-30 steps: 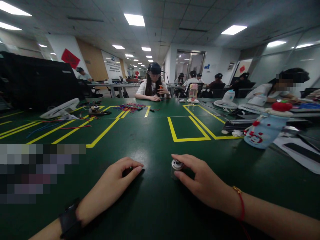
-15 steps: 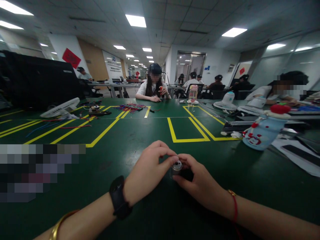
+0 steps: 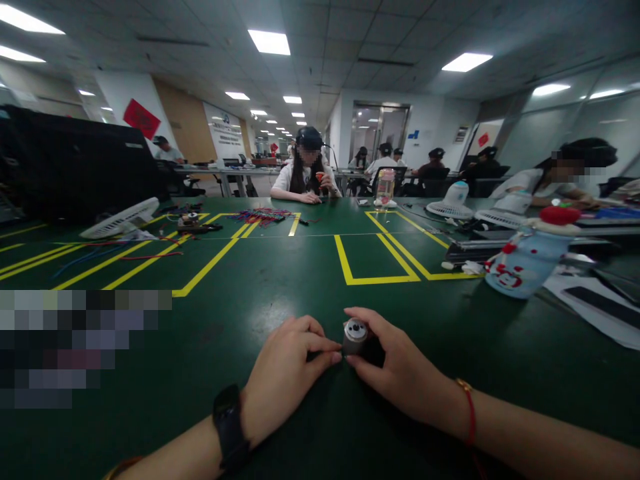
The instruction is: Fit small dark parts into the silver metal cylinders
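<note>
A small grey metal cylinder (image 3: 355, 335), like a little motor with a silvery end cap, sits on the dark green table (image 3: 280, 280) right in front of me. My right hand (image 3: 395, 370) grips it from the right, thumb and fingers wrapped around its body. My left hand (image 3: 287, 373) lies on the table just left of it, fingers curled, thumb and forefinger pinched together next to the cylinder's base. Whether anything sits in that pinch is hidden. I wear a black watch on the left wrist and a red string on the right.
Yellow tape lines (image 3: 373, 263) mark boxes on the table. A pale blue bottle with red cap (image 3: 525, 257) lies at the right beside papers and white fans (image 3: 453, 203). Coloured wires (image 3: 263, 215), a white fan (image 3: 120, 217) and a dark monitor (image 3: 75, 163) stand left. Other people sit opposite.
My left hand came in from the left to the cylinder, touched its top, and has now dropped to the table beside its base. My right hand kept its hold.
</note>
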Motion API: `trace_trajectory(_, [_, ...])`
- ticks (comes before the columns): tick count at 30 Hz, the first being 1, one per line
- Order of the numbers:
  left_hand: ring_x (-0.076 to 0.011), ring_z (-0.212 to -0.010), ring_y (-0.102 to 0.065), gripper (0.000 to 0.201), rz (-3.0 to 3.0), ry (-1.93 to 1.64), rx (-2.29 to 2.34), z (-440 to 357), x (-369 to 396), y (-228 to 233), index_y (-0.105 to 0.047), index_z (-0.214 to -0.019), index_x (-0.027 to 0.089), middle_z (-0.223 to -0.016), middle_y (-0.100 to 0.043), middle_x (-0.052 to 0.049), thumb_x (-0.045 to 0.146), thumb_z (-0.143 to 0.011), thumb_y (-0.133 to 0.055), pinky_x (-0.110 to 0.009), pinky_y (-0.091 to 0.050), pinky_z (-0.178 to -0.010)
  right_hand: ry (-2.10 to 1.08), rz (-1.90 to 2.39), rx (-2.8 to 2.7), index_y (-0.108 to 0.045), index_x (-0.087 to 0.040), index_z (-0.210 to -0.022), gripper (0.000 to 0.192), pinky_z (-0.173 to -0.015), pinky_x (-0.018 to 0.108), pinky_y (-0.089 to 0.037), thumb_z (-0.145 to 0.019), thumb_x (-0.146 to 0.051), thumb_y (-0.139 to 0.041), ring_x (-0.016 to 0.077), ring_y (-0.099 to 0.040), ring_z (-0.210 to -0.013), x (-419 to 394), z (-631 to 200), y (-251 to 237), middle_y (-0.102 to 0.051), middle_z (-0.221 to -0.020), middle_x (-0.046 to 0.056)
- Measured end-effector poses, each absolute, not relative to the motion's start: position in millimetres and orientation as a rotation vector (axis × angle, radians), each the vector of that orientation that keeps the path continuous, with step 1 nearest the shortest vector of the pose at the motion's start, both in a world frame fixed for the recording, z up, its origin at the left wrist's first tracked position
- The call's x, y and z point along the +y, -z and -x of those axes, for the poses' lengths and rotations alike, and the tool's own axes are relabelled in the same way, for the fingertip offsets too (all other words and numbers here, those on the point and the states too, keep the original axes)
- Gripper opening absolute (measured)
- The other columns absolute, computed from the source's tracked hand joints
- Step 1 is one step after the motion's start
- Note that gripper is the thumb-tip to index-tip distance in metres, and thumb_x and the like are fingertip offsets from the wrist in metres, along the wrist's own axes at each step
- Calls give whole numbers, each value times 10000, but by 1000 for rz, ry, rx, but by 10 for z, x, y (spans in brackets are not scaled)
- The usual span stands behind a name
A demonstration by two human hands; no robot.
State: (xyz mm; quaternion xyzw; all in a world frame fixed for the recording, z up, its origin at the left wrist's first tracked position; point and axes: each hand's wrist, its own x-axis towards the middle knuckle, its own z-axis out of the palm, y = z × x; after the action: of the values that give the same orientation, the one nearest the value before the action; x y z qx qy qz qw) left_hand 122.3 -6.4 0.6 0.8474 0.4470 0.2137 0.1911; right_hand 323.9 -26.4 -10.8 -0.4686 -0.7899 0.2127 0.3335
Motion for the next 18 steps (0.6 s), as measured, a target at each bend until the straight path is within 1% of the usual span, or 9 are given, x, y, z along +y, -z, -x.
trace_trajectory(3, [-199,-905,-568,229,-2307,-619,1259,-1118,-55,-46,-697,-1056,298,-957,-631,-18,343,-867,-575,-312,-444,-800,-565,1255,-2044,-450,-261,-1259,501,-985,340,-430,-776,-243,-584,160,-528,-1115,-267,-3295,53,-543,-1232,35])
trace_trajectory(6, [-202,-903,-585,284,-2209,-646,1302,-882,-33,-102,-668,-1107,279,-1001,-623,-31,386,-891,-519,-324,-457,-816,-528,1372,-1976,-433,-256,-1266,494,-925,342,-473,-796,-312,-576,165,-571,-1043,-264,-3539,-11,-565,-1191,45])
trace_trajectory(10, [-221,-913,-599,303,-2104,-678,1383,-534,-29,-160,-672,-1058,286,-1042,-615,-33,454,-889,-485,-342,-477,-797,-339,1673,-1843,-426,-235,-1276,556,-849,354,-509,-784,-447,-577,196,-604,-984,-269,-4267,33,-584,-1164,71])
trace_trajectory(12, [-228,-926,-598,302,-2068,-676,1398,-431,-38,-162,-666,-1049,285,-1039,-615,-33,462,-888,-481,-354,-476,-811,-204,1838,-1767,-436,-236,-1277,600,-747,353,-533,-760,-503,-583,212,-627,-903,-293,-4723,117,-605,-1118,81])
trace_trajectory(15, [-228,-929,-596,293,-2051,-676,1400,-381,-36,-123,-661,-1030,274,-1027,-615,-30,461,-888,-485,-365,-464,-837,-31,1988,-1705,-448,-235,-1270,628,-611,355,-524,-742,-550,-577,234,-639,-783,-355,-5284,230,-625,-1029,98])
trace_trajectory(16, [-228,-926,-596,291,-2052,-677,1404,-382,-30,-102,-662,-1021,272,-1024,-616,-30,464,-885,-491,-367,-462,-841,16,2004,-1711,-452,-231,-1263,617,-609,363,-518,-749,-552,-569,246,-638,-782,-376,-5393,247,-623,-1021,109])
trace_trajectory(17, [-228,-921,-597,291,-2054,-678,1409,-385,-23,-79,-664,-1013,270,-1020,-618,-29,469,-880,-497,-369,-460,-844,85,2006,-1726,-451,-221,-1258,613,-646,384,-514,-752,-548,-566,267,-633,-824,-395,-5448,250,-615,-1040,127])
trace_trajectory(18, [-229,-918,-598,293,-2056,-678,1414,-389,-16,-58,-665,-1004,268,-1015,-621,-29,475,-875,-503,-371,-458,-847,190,1995,-1735,-440,-207,-1264,629,-717,419,-502,-749,-543,-571,300,-614,-909,-410,-5448,238,-596,-1087,152])
